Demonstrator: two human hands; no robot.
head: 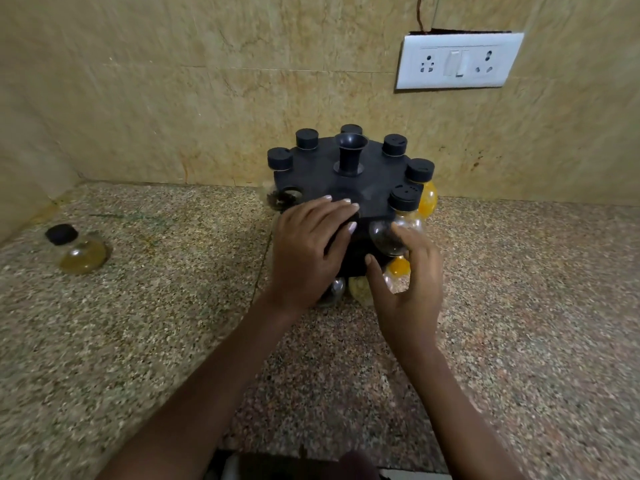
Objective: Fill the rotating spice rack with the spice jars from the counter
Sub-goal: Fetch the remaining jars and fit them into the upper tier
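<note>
The black rotating spice rack (375, 181) stands at the back of the counter, with a central handle (349, 152). Several black-capped jars hang in its top ring, and one hole (291, 194) at the front left is empty. My left hand (310, 252) lies over the front rim of the rack's top, fingers on the disc and thumb at its edge. My right hand (410, 285) cups the round glass bulb of a spice jar (386, 239) hanging at the front right, thumb under it and forefinger at its side. Another spice jar (81, 252) of yellow-green spice stands alone on the counter, far left.
The speckled granite counter (173, 323) runs to a beige stone wall behind and a side wall at the left. A white socket and switch plate (459, 60) is on the wall above right. More jars (398, 268) hang in the rack's lower tier.
</note>
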